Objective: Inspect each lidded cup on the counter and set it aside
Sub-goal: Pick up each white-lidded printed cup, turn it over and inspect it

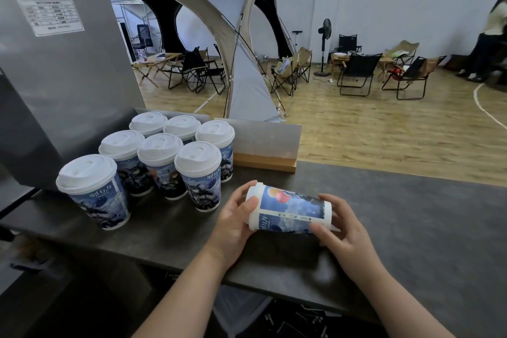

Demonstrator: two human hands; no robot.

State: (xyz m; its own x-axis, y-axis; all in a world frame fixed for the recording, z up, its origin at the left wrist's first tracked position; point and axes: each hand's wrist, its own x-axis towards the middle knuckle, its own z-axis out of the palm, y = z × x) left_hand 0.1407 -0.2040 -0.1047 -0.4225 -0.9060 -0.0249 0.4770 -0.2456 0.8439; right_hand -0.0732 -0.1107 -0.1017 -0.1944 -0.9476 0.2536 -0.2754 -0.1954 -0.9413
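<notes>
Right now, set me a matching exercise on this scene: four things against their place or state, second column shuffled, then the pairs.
1. held cup
2. standing cups
3. left hand
4. right hand

A. grips the base end
B. upright, grouped on the left
C. on its side
D. grips the lid end

Pairs: 1-C, 2-B, 3-D, 4-A

The nearest standing cup (96,200) carries white Chinese characters that look like 明日方舟, the held cup (290,211) shows the same lettering blurred, and the sticker (50,17) on the grey machine (68,85) bears a table too small to read.
</notes>
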